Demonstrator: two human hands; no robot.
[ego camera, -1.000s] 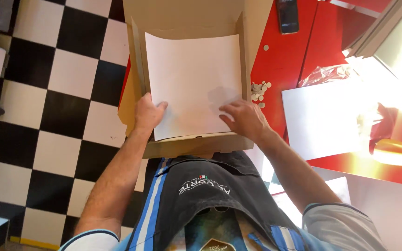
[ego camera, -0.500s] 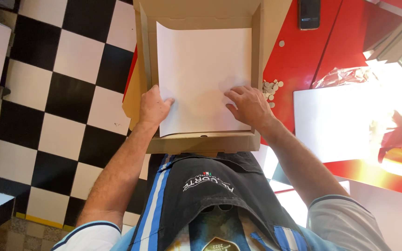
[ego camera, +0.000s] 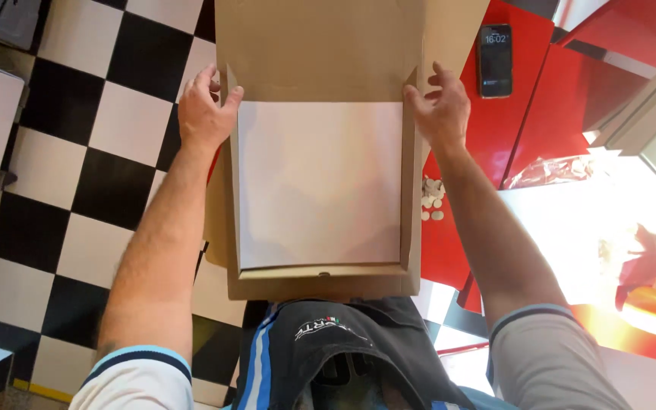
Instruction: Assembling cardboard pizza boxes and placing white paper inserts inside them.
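1. Closest to me is my dark apron [ego camera: 343, 353] with blue stripes, right under the camera.
2. Just past it sits a flat brown box [ego camera: 320, 277]. Its near wall touches the apron.
3. A white paper [ego camera: 319, 182] lies flat inside the box and covers nearly all of its bottom.
4. Both my arms reach out along the sides of the box.
5. My left hand [ego camera: 205, 114] is at the far left corner of the box. The thumb presses on the corner and the fingers curl loosely around the edge, so it is holding the box wall.
6. My right hand [ego camera: 442, 110] is at the far right corner. Its fingers are bent and touch the box wall there; it is not a tight fist.
7. The box lid [ego camera: 320, 45] stands open beyond the hands.
8. On the right is a red table [ego camera: 521, 129]. Some small white bits [ego camera: 432, 203] lie on it just beside the box.
9. Farther back on the table lies a black phone [ego camera: 495, 59].
10. On the left is a black and white floor [ego camera: 77, 152].
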